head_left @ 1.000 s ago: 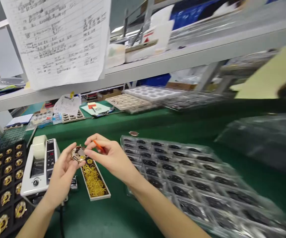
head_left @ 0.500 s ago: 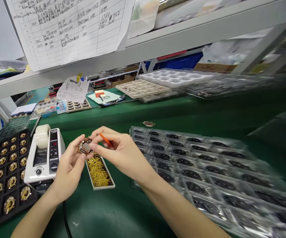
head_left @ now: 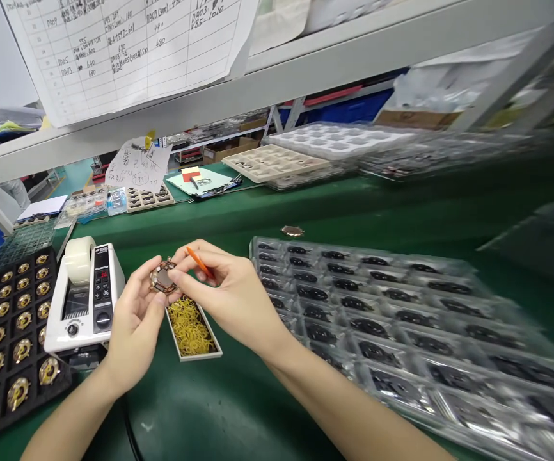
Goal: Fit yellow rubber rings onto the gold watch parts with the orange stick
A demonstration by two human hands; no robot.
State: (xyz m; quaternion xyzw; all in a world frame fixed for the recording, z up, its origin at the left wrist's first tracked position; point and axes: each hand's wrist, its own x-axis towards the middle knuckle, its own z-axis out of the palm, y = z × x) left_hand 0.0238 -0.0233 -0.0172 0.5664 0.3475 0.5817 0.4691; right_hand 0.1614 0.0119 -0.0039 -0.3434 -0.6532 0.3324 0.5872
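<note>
My left hand [head_left: 135,320] pinches a small round metal watch part [head_left: 162,279] between thumb and fingers, at the centre left. An orange stick-like tool [head_left: 197,260] is held in my right hand [head_left: 229,288], whose thumb and fingertips also touch the right side of the watch part. Just below the hands lies a white box [head_left: 201,356] filled with yellow rings or bands [head_left: 189,330]. Fingers cover part of the watch part's edge.
A tape dispenser [head_left: 102,282] and a black tray [head_left: 6,397] of gold parts stand left. Clear trays [head_left: 300,326] of black parts fill the right. One loose metal part [head_left: 292,230] lies behind them. A grey shelf beam [head_left: 306,80] crosses above, with papers hanging.
The view has shifted slightly, moving the scene up a little. Both hands keep hold of the watch part, and the orange tool is tilted a bit more upright.
</note>
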